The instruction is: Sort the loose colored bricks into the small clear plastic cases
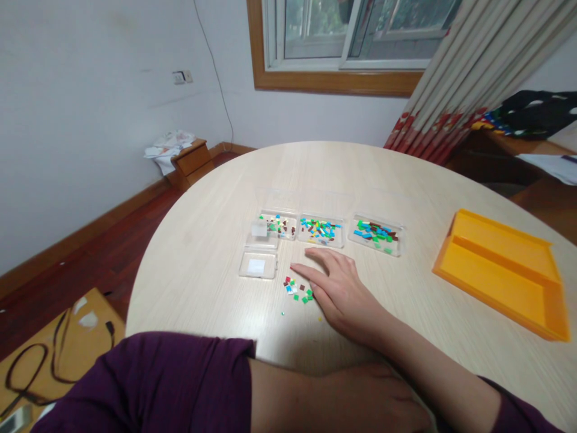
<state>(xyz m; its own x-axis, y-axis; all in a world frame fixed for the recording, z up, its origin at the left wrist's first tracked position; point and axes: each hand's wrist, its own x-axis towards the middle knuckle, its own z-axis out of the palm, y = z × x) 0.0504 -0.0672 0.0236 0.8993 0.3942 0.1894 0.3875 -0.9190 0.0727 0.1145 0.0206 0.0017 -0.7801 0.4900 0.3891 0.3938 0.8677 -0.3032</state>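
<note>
My right hand [340, 285] rests on the table with its fingers stretched out and apart, holding nothing. Beside its fingertips lies a loose pile of small square tiles [296, 287] in green, red, blue, white and brown; some green ones are close to the thumb side. My left hand [383, 391] lies low, across my body by the right forearm; its fingers are mostly hidden. Left of the pile sits a small clear case [258, 265] with a white square in it, lid raised. Beyond the right hand are clear boxes of coloured pieces: small bits [279, 225], tiles [321, 230] and longer pieces [377, 234].
A yellow-orange tray [505, 273] with a divided inside stands on the right of the round table [202, 240]. At lower left, a wooden surface [97, 304] bears a black cable [56, 343]. A window and curtain [487, 72] are behind.
</note>
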